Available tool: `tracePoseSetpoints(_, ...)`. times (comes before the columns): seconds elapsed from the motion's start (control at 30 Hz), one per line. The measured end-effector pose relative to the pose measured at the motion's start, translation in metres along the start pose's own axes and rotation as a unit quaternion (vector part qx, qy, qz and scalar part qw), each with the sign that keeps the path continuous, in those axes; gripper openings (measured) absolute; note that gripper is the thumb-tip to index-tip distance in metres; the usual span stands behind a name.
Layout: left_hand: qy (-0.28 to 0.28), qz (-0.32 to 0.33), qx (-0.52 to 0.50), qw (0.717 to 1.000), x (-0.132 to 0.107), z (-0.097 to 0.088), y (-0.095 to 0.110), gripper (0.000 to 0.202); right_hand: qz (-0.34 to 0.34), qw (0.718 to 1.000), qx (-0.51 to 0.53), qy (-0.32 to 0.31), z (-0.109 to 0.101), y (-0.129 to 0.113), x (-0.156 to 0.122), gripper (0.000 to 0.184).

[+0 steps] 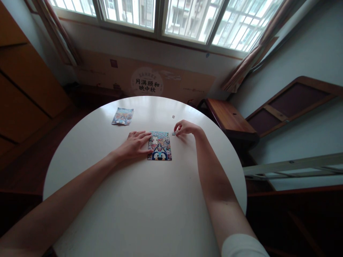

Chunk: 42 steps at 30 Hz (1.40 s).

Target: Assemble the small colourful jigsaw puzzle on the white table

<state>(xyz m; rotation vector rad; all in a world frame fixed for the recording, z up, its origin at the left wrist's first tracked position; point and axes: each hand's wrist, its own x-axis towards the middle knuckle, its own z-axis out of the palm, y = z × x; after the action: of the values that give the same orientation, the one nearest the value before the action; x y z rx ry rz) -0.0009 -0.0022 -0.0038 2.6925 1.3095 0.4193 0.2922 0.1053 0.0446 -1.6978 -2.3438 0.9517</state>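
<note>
A nearly rectangular jigsaw puzzle lies flat on the white round table, with a dark blue cartoon face at its near end and a white gap in its upper left part. My left hand rests flat, fingers spread, its fingertips on the puzzle's left edge. To the right of the puzzle, my right hand is bent down with thumb and fingers close together at small loose puzzle pieces. Whether a piece is between those fingertips is too small to make out. Another loose piece lies farther back.
A printed picture sheet lies at the table's back left. Behind the table stands a printed cardboard panel below barred windows. A wooden bench is close to the right rim, and orange cabinets stand at the left.
</note>
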Motion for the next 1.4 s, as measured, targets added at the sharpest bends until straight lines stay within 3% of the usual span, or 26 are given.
tracePoseSetpoints(0.77,0.000,0.006,0.008,1.000,0.000,0.001,-0.002,0.069,0.011,0.999,-0.042,0.008,0.004,-0.007,-0.001,0.016)
tracePoseSetpoints(1.0,0.009,0.014,0.016,1.000,0.000,0.004,-0.003,0.069,-0.009,1.000,0.015,0.020,0.004,-0.009,-0.002,0.014)
tracePoseSetpoints(1.2,0.009,0.013,0.015,1.000,0.001,0.004,-0.002,0.069,-0.090,0.992,0.083,0.024,0.008,-0.024,0.000,0.016)
tracePoseSetpoints(1.4,0.011,0.016,0.016,1.000,0.002,0.004,-0.001,0.069,-0.157,0.985,0.053,-0.038,0.027,-0.053,0.006,0.017)
